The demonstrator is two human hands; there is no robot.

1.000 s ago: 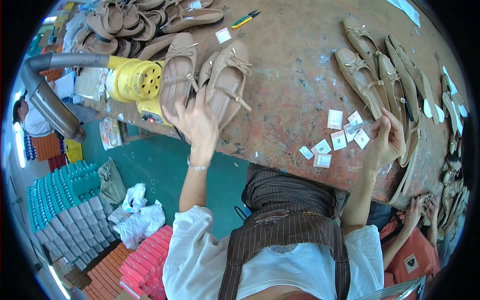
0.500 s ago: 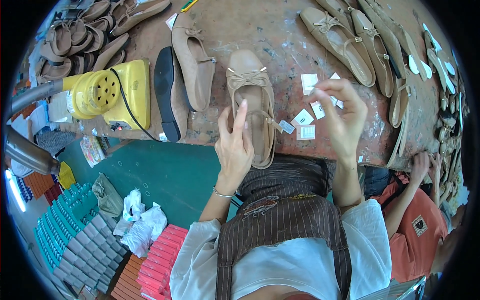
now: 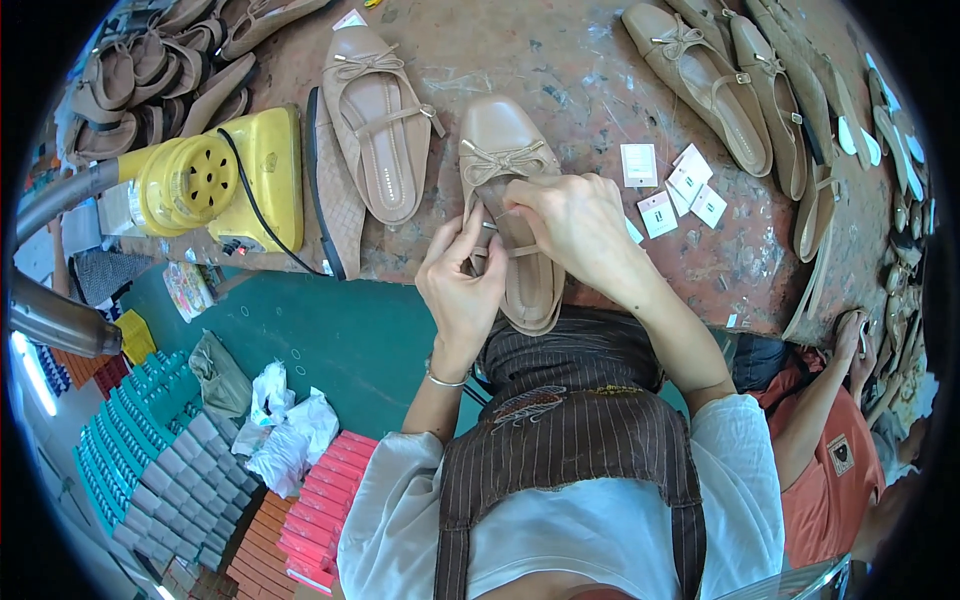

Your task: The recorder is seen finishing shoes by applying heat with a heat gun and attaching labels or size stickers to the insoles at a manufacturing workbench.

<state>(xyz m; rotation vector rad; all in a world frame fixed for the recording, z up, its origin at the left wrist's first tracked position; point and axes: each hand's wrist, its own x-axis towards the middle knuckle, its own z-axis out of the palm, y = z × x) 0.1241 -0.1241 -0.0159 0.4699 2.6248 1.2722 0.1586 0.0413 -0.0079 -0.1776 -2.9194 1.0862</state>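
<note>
A beige square-toed flat shoe with a bow and an ankle strap lies at the table's front edge, toe pointing away. My left hand grips it at the left side of its opening, thumb and fingers closed near the strap. Over the opening, my right hand has its fingertips pinched together by the left fingers. Something thin, like a thread, shows between the hands, but I cannot make out what it is. Right of the shoe lie several small white paper tags; one is partly behind my right forearm.
A matching shoe lies sole down at left, beside another shoe on its side. A yellow machine stands farther left. More beige shoes line the right, where a co-worker's hands show. Shoes are piled far left.
My right hand has moved left from above the tags to the shoe's opening, and its fingers meet near my left hand. The shoe at left now rests flatter, insole up.
</note>
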